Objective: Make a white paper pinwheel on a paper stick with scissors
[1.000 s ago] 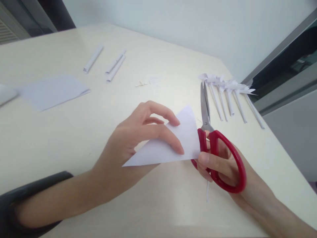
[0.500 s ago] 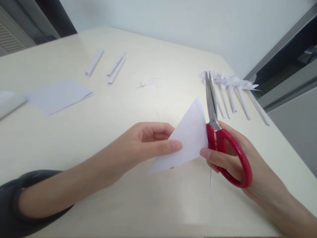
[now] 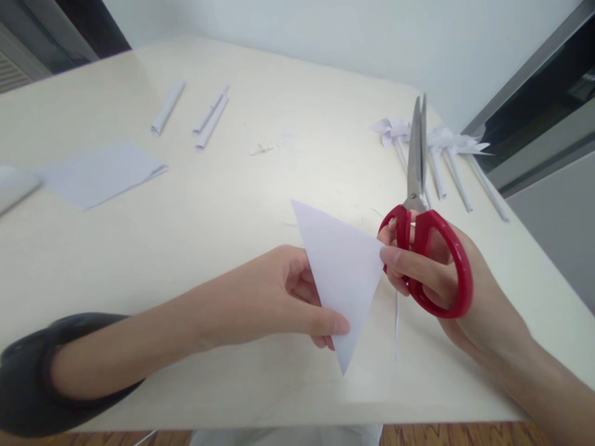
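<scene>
A white paper triangle is held up between my two hands, one corner pointing down and one to the upper left. My left hand pinches its lower left edge, thumb in front and fingers behind. Red-handled scissors hang on my right hand, blades nearly closed and pointing up and away. The thumb and fingertips of that same hand also grip the right corner of the triangle. A thin white paper strip lies below the right hand.
Paper pinwheels on rolled sticks lie at the back right. Several rolled paper tubes rest at the back left, with folded paper sheets nearer. Small paper scraps are on the white table.
The paper has turned so that one corner now points down. My right hand has risen slightly with the scissors, and my left has shifted down its edge. The view has tilted a little.
</scene>
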The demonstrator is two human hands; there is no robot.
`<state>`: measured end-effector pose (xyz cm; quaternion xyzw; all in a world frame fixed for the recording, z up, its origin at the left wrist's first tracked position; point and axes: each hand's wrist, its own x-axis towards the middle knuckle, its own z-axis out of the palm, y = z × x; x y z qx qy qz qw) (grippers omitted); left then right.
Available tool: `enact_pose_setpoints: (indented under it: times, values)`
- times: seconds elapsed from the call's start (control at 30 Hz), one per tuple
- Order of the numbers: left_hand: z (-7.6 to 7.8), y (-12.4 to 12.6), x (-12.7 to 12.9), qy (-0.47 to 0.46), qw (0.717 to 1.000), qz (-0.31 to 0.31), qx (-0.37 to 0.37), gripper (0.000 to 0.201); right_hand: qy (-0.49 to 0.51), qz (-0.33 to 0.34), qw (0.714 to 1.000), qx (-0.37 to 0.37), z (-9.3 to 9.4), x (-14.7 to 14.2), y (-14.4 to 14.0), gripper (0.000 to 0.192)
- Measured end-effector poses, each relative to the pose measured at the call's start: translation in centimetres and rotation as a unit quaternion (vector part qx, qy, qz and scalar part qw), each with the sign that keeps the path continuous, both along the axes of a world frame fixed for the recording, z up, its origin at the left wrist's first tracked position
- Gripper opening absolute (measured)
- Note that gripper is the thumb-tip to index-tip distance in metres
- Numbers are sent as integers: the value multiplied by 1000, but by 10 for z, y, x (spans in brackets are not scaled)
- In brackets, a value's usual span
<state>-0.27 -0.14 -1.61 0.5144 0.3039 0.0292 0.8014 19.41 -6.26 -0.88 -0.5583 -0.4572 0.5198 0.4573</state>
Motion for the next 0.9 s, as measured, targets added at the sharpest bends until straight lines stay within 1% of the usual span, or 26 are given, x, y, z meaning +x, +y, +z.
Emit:
enact_pose_setpoints:
  times: [0.13, 0.27, 0.47, 0.6, 0.7, 0.77, 0.9]
  values:
    - [-5, -1, 0, -11, 1000, -8, 26, 25, -1, -10, 1000, 6, 0, -1, 2, 19]
    - [-5, -4, 1, -24, 1000, 1, 16, 34, 3, -20, 1000, 14, 1, -2, 2, 19]
    - [-2, -6, 4, -32, 999, 8, 0, 36, 10, -28, 999, 23, 0, -4, 0, 17]
    - [0, -5, 4, -5, 1000, 2, 14, 36, 15, -31, 999, 25, 0, -6, 1, 14]
    - [0, -4, 4, -14, 1000, 5, 19, 34, 23, -32, 999, 28, 2, -6, 3, 15]
    - [0, -3, 4, -31, 999, 26, 19, 35, 25, -23, 999, 24, 3, -6, 4, 15]
    - [-2, -4, 3, -67, 990, 123, 36, 30, 17, 7, 1000, -16, 2, -6, 3, 14]
